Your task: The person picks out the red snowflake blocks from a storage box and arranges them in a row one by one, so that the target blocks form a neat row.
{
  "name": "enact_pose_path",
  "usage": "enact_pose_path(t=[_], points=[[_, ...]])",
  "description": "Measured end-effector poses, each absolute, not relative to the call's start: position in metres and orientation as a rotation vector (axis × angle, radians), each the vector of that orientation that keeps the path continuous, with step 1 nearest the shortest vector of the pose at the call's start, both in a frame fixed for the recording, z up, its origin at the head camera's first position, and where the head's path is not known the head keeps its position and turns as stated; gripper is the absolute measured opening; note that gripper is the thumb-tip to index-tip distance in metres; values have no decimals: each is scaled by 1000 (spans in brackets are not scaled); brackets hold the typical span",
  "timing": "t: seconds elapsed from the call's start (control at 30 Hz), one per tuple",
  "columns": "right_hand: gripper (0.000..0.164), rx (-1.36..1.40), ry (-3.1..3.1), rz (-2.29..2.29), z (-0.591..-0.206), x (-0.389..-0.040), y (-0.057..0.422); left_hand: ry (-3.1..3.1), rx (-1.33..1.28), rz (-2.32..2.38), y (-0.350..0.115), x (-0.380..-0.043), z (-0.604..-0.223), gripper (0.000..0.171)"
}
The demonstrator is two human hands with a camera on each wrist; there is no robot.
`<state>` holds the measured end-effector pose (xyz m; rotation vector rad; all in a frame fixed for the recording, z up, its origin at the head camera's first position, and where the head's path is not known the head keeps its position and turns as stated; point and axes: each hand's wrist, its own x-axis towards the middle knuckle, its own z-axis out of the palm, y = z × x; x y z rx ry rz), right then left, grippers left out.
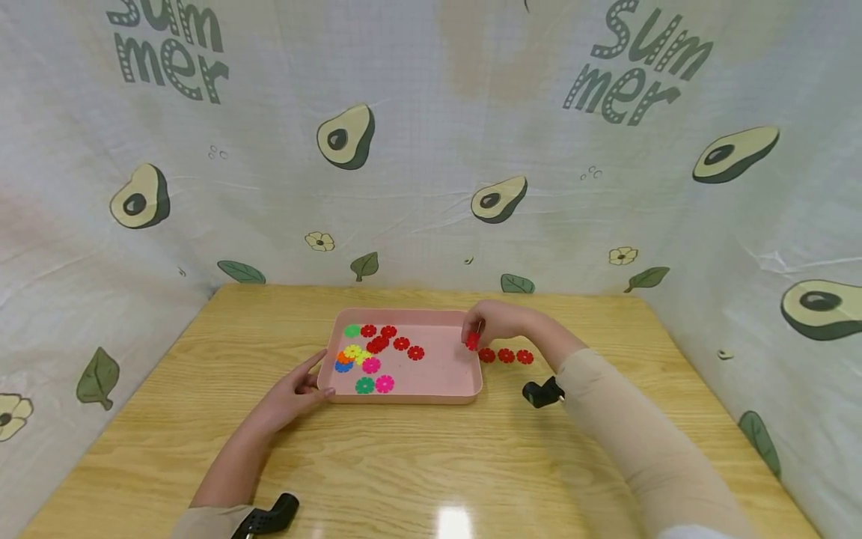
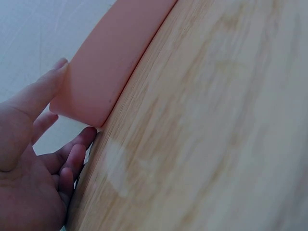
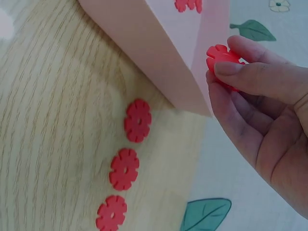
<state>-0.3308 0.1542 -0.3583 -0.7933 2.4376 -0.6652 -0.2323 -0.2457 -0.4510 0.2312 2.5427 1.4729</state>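
A shallow pink tray (image 1: 431, 374) holds flower-shaped plastic discs: several red ones (image 1: 401, 343) along with green, yellow, orange, blue and pink ones (image 1: 371, 364). At the tray's near left corner, my left hand (image 1: 292, 395) holds the edge, thumb on the front wall and other fingers along the left side. My right hand (image 1: 501, 320) is over the tray's right edge, pinching a red flower disc (image 3: 220, 54) between thumb and fingers. Three red discs (image 1: 506, 355) lie in a row on the table just right of the tray.
The wooden table (image 1: 404, 464) runs back to a printed cloth (image 1: 417, 224) with avocados and leaves, which also hangs at both sides. A black wrist mount (image 1: 542, 392) sits by the right sleeve, another (image 1: 272, 516) by the left.
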Motion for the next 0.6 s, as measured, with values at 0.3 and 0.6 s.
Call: enact_pose_path(t=[0.3,0.6], points=[[27,-744,2436,-728,-358,-328,186,2537,236,1483,-246,-233,-453,78],[29,-651,2446,-750,-366,-325,219,2530,238,1483,-246,-233,-452,79]])
